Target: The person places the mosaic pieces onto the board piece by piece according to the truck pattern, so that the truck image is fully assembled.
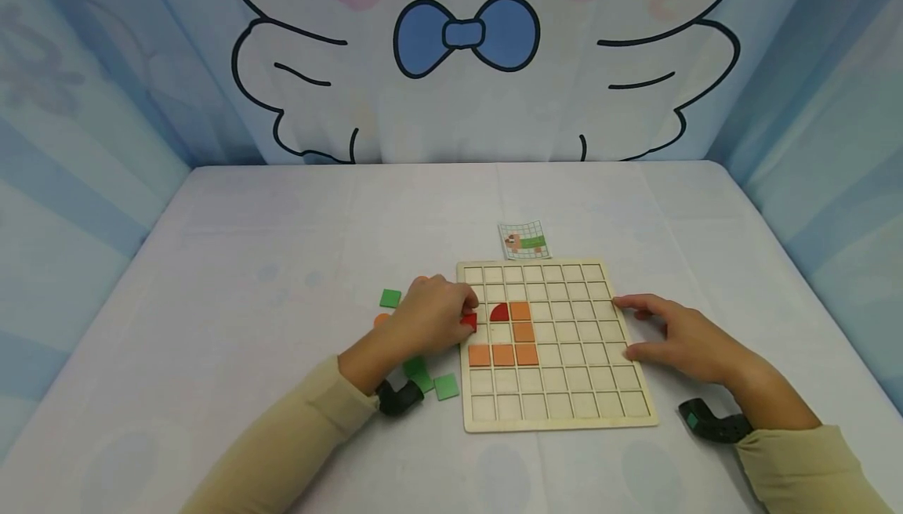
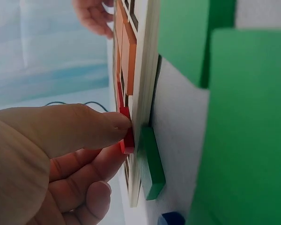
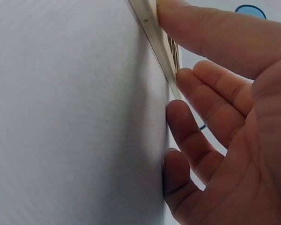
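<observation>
Beige L sleeve (image 1: 282,436) nearest; L hand (image 1: 429,314), grip pinching red tile (image 1: 471,321) at L side of board (image 1: 557,404), prob. for fine control. R hand (image 1: 694,338), grip spread, touches R edge, prob. steadying it.

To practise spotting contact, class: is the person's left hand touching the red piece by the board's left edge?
Touching. The left wrist view shows it: the left hand pinches the red piece, its thumb resting against it without a gap.
</observation>
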The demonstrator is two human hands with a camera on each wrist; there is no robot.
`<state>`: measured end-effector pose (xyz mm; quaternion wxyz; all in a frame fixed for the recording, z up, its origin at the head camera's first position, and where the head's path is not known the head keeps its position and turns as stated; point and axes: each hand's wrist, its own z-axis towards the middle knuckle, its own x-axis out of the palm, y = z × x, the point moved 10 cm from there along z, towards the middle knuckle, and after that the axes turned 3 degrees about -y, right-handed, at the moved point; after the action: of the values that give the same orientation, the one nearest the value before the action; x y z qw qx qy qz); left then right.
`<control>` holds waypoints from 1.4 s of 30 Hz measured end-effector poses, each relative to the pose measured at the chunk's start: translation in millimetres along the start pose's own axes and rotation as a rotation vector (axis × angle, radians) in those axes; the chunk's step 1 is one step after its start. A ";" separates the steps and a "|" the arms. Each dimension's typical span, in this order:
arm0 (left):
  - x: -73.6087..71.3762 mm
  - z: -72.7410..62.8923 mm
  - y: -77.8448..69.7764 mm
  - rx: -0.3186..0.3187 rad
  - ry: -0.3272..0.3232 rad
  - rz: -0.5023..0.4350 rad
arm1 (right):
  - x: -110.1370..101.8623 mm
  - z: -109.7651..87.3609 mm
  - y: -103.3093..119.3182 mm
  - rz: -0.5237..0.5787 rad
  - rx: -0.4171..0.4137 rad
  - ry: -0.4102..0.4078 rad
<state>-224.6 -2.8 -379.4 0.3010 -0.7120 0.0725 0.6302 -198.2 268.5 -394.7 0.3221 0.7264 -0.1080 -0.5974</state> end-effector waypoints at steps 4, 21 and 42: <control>1.6 -1.2 -2.3 0.001 0.018 -0.016 | -0.7 0.2 1.0 -0.009 -0.003 -0.003; 1.9 -5.0 -9.5 0.019 0.005 -0.029 | 1.4 0.3 -1.7 0.015 0.014 0.006; 0.1 -7.5 -11.3 0.009 -0.040 -0.034 | 0.7 0.4 -0.1 -0.003 0.013 0.003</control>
<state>-212.8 2.4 -375.4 0.3161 -0.6989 0.0570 0.6390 -198.4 268.1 -395.3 0.3166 0.7296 -0.1106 -0.5960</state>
